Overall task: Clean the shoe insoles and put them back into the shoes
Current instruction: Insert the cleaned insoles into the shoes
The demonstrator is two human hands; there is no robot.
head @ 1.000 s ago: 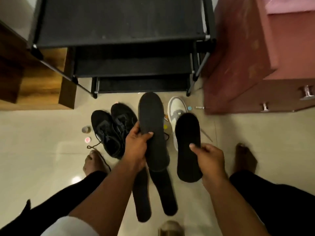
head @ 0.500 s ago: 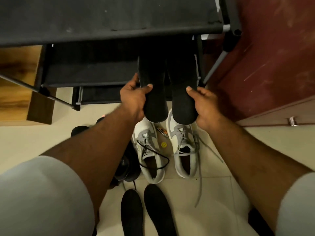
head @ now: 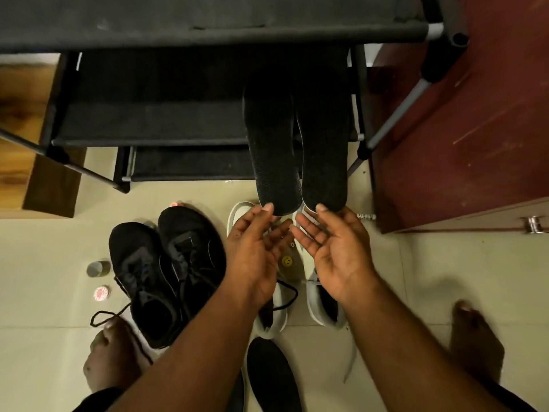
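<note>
Two black insoles (head: 271, 150) (head: 323, 150) are lying side by side on a shoe-rack shelf (head: 148, 123), heels overhanging above the white sneakers (head: 315, 295). The left hand (head: 255, 248) and right hand (head: 335, 248) are hovering beneath them, palms up, fingers relaxed, gripping nothing.

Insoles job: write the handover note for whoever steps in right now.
Left hand: open, palm up, thumb tip at the heel end of the left propped insole, holding nothing.
Right hand: open, thumb tip at the heel end of the right propped insole, holding nothing.
Both these insoles lean side by side on the shoe rack, heel ends jutting over the white sneakers.
Another insole lies on the floor nearer the body. Black sneakers sit left of the white pair.
Done: two insoles propped on the rack.
Left: no insole appears back in a shoe; cleaning status cannot be judged.
</note>
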